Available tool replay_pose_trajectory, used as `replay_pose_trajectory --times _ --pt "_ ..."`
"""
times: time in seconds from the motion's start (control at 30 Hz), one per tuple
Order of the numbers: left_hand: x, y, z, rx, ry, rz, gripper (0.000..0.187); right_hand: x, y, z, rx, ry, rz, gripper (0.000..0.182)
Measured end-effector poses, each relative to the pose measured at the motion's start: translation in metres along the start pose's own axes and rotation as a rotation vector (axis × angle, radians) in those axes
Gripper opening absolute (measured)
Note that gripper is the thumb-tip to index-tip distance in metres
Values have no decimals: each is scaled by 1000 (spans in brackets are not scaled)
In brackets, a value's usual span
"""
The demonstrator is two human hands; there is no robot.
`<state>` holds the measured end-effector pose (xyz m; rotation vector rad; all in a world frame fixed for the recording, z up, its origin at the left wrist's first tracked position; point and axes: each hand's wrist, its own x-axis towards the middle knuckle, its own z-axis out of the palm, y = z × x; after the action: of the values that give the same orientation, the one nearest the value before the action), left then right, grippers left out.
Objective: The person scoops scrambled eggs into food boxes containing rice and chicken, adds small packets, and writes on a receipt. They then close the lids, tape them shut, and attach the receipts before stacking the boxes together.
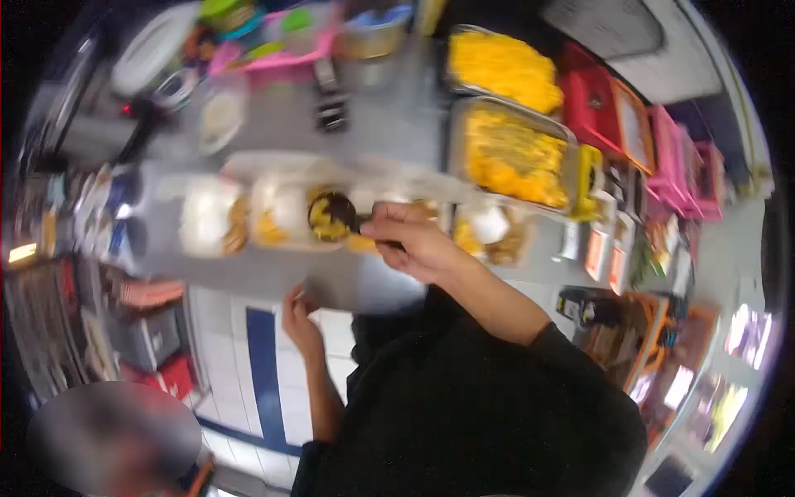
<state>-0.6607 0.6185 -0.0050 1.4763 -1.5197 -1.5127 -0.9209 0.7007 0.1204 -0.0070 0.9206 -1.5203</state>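
Observation:
My right hand is closed around the handle of a dark ladle. Yellow food pieces lie in its round bowl, which hangs over a row of open food boxes. Below the ladle is a box with white food and some yellow food. To its left stands another box holding white and brown food. Right of my hand, a further box holds white, yellow and brown food. By the table's near edge, my left hand has its fingers loosely apart, with nothing visible in them.
Two metal trays of yellow food, the far tray and the near tray, stand at the back right. A pink basket and a black-handled utensil are at the back of the steel table. A person is at lower left.

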Motion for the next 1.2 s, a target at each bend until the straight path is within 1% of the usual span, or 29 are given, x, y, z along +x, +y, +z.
replay_pose_trajectory --times 0.03,0.07,0.13,0.17,0.2,0.23,0.27,0.3,0.33,0.37,0.4,0.43,0.47,0.5,0.53,0.57,0.6,0.63,0.67,0.7,0.73,0.77,0.83,0.87,0.9,1.03,1.13,1.17,1.2 --pt "-10 3 14 33 3 33 29 -37 -22 -30 -30 6 -111 21" --pt "-33 11 37 130 -338 -5 27 -87 -58 -80 -69 12 -215 19" --pt "-70 40 84 191 -735 -183 29 -142 -118 -123 -298 239 -412 22" --pt "-94 45 111 126 -903 -311 32 -156 -141 -152 -529 382 -439 21" --pt "-112 67 147 271 -1116 -165 33 -165 -166 -183 -755 525 -458 20" --pt "-131 88 181 257 -1248 -123 33 -168 -186 -220 -993 583 -464 18" --pt "-148 93 219 241 -1336 -30 34 -164 -201 -258 -1234 634 -465 16" --pt "-166 94 253 221 -1423 58 36 -155 -214 -296 -1226 627 -449 16" --pt "-180 86 288 185 -1492 22 36 -142 -228 -332 -1679 476 -659 13" --pt "-193 76 322 141 -1555 -11 37 -135 -234 -354 -2121 266 -878 11" --pt "-206 73 352 93 -1512 -107 38 -132 -231 -362 -2121 241 -877 11" --pt "-217 71 380 45 -1463 -198 39 -124 -226 -364 -2248 259 -678 11" --pt "-226 66 406 -17 -1338 -331 40 -118 -220 -363 -2364 271 -470 15" --pt "-235 56 426 -78 -1207 -462 42 -118 -214 -359 -2374 234 -474 14" --pt "-242 32 445 -88 -1185 -471 42 -121 -211 -351 -2374 202 -478 14" --pt "-249 2 463 -112 -973 -212 41 -128 -209 -341 -2277 132 -403 13" --pt "-248 1 470 -128 -755 40 43 -135 -205 -335 -2180 69 -328 12" --pt "-249 1 477 -130 -741 34 43 -139 -196 -337 -2066 59 -320 12" --pt "-242 28 478 -221 -635 -163 40 -144 -190 -337 -2069 40 -319 12" --pt "-236 43 480 -314 -522 -354 38 -148 -185 -336 -1958 55 -331 12" --pt "-231 37 484 -325 -505 -353 38 -148 -183 -335 -1849 67 -341 13" --pt "-225 31 488 -268 -538 -321 33 -146 -183 -335 -1798 117 -229 15" --pt "-227 20 494 -212 -549 -291 28 -142 -187 -337 -1758 77 -261 15" --pt "-230 26 494 -252 -537 -322 28 -140 -188 -334 -1707 59 -290 16" --pt "-231 32 493 -291 -527 -351 28 -140 -193 -331 -1663 76 -253 17" --pt "-233 40 499 -361 -416 -313 34 -142 -195 -326 -1758 -51 -363 14" --pt "-231 41 499 -440 -405 -286 35 -151 -198 -312 -1830 -70 -292 12" --pt "-229 38 499 -361 -431 -245 36 -151 -197 -314 -1831 -72 -290 12" --pt "-228 36 499 -282 -457 -204 37 -149 -194 -318 -1875 -146 -342 11"
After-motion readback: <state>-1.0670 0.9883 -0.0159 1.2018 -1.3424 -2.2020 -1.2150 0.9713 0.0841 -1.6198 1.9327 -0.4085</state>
